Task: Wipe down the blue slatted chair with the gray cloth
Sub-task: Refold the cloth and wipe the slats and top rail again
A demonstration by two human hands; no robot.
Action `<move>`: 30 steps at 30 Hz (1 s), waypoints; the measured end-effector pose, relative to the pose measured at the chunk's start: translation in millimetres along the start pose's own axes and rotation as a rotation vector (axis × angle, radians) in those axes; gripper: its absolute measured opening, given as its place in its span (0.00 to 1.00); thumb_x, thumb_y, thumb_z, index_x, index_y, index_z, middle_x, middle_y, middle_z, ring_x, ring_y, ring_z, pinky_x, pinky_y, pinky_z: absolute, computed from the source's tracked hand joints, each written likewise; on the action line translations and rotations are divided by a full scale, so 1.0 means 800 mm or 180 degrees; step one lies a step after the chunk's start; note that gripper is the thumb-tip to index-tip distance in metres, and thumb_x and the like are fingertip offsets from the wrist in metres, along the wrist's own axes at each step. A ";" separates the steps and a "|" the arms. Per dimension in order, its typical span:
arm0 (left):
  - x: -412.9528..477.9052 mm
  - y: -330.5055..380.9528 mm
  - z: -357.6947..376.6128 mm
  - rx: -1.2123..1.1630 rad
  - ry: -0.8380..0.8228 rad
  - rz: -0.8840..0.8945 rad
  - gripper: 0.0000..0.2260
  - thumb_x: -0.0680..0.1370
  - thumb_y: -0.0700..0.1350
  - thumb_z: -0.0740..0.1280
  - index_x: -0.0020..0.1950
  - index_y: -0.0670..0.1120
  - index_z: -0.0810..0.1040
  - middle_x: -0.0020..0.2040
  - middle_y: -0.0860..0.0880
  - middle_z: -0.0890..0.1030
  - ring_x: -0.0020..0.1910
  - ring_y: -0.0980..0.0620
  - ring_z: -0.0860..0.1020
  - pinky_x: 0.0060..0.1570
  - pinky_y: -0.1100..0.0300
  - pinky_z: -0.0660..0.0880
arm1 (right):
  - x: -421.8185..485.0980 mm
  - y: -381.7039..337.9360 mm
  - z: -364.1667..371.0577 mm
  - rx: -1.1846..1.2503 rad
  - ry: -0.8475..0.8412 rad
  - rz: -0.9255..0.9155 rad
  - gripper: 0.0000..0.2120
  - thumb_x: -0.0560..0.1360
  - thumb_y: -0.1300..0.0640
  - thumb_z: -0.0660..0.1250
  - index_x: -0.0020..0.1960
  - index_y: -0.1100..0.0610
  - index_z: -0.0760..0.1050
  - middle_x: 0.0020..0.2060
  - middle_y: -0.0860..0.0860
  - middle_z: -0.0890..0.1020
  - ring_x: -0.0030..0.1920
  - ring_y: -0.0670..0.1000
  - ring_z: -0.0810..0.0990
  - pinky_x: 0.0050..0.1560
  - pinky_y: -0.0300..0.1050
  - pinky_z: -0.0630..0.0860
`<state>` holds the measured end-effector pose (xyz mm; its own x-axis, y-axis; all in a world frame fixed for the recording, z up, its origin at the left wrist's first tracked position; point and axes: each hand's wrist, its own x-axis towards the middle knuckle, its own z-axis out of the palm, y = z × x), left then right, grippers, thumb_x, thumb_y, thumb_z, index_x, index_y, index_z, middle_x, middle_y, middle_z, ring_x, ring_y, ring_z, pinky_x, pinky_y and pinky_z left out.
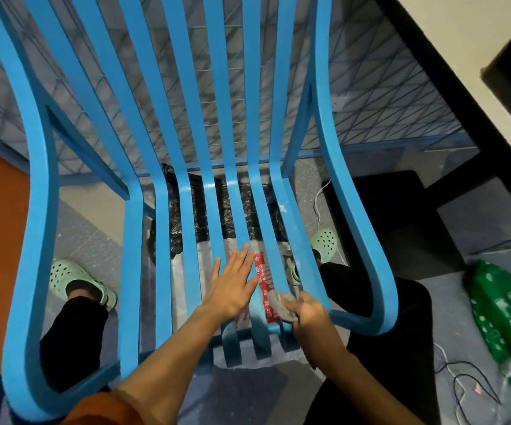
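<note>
The blue slatted chair (162,240) fills the view, its seat slats running toward me and its back slats rising away. My left hand (232,286) lies flat with straight fingers on the middle seat slats. My right hand (309,315) grips the bunched gray cloth (282,305) against a seat slat near the right side of the seat, close to the front edge. Part of the cloth is hidden inside the fist.
My feet in pale green clogs (76,280) stand either side of the seat. Under the chair lie black plastic (199,216) and a red-and-white wrapper (263,271). A green bag (506,314) and cables (463,378) lie on the floor at right. A dark mat (401,216) lies beyond.
</note>
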<state>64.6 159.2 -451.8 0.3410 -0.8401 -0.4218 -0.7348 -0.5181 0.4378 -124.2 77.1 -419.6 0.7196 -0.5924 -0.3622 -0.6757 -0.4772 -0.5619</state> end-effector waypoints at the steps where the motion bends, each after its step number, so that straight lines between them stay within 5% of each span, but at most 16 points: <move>1: -0.001 0.002 0.001 -0.0016 0.0040 -0.0008 0.27 0.83 0.60 0.44 0.79 0.56 0.37 0.78 0.59 0.34 0.78 0.56 0.37 0.74 0.46 0.32 | 0.004 0.005 0.004 -0.0116 0.0116 0.0009 0.08 0.78 0.53 0.67 0.53 0.57 0.77 0.47 0.49 0.82 0.48 0.42 0.82 0.54 0.40 0.79; 3: -0.001 0.005 0.000 -0.0075 0.0160 -0.0054 0.27 0.84 0.59 0.45 0.80 0.56 0.41 0.78 0.59 0.36 0.78 0.56 0.37 0.74 0.48 0.32 | 0.019 0.005 0.004 -0.0224 0.0059 0.0218 0.05 0.78 0.53 0.67 0.52 0.53 0.78 0.47 0.51 0.83 0.49 0.49 0.83 0.52 0.51 0.81; 7: 0.013 0.005 -0.015 -0.0213 0.0339 -0.0086 0.26 0.84 0.56 0.50 0.81 0.54 0.47 0.80 0.57 0.45 0.78 0.56 0.39 0.77 0.46 0.38 | 0.071 0.002 0.004 -0.0090 0.0031 0.0337 0.10 0.80 0.52 0.63 0.60 0.51 0.77 0.49 0.43 0.77 0.48 0.44 0.77 0.52 0.43 0.79; 13: 0.054 -0.011 -0.033 -0.0066 0.0295 -0.0222 0.26 0.84 0.56 0.48 0.81 0.53 0.44 0.80 0.56 0.38 0.77 0.56 0.35 0.76 0.46 0.35 | 0.149 -0.024 -0.015 -0.0349 0.0153 0.0227 0.26 0.76 0.69 0.64 0.68 0.48 0.74 0.58 0.51 0.76 0.57 0.52 0.78 0.59 0.48 0.78; 16: 0.064 -0.015 -0.032 -0.0034 0.0416 -0.0277 0.25 0.85 0.54 0.47 0.81 0.53 0.44 0.79 0.57 0.38 0.77 0.56 0.35 0.75 0.49 0.32 | 0.188 -0.036 -0.028 -0.0428 0.0189 0.0203 0.25 0.76 0.69 0.63 0.68 0.49 0.75 0.55 0.55 0.76 0.54 0.56 0.79 0.56 0.47 0.78; 20: 0.069 -0.016 -0.028 -0.0025 0.0963 -0.0144 0.23 0.85 0.50 0.52 0.80 0.51 0.55 0.80 0.54 0.50 0.80 0.50 0.48 0.74 0.49 0.38 | 0.244 -0.043 -0.039 -0.0418 0.0410 0.0128 0.23 0.74 0.72 0.61 0.63 0.54 0.79 0.49 0.57 0.80 0.50 0.57 0.81 0.46 0.45 0.78; 26: 0.069 -0.031 -0.014 -0.0109 0.1010 0.0056 0.20 0.84 0.52 0.50 0.76 0.50 0.66 0.78 0.51 0.63 0.76 0.48 0.62 0.75 0.43 0.57 | 0.317 -0.062 -0.055 -0.0566 0.0456 0.0013 0.19 0.73 0.72 0.64 0.59 0.58 0.82 0.48 0.60 0.83 0.49 0.61 0.82 0.46 0.46 0.77; 30: 0.071 -0.031 -0.013 -0.0234 0.1057 0.0021 0.24 0.85 0.56 0.42 0.76 0.51 0.66 0.77 0.53 0.64 0.76 0.51 0.62 0.74 0.42 0.60 | 0.354 -0.063 -0.056 -0.0447 0.0455 0.0051 0.22 0.69 0.73 0.64 0.55 0.55 0.84 0.44 0.57 0.84 0.45 0.58 0.83 0.46 0.52 0.82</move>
<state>108.7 122.5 -478.5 0.5177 -0.8436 -0.1425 -0.6974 -0.5125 0.5009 106.6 -95.6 -460.7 0.6852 -0.6820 -0.2555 -0.7098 -0.5467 -0.4442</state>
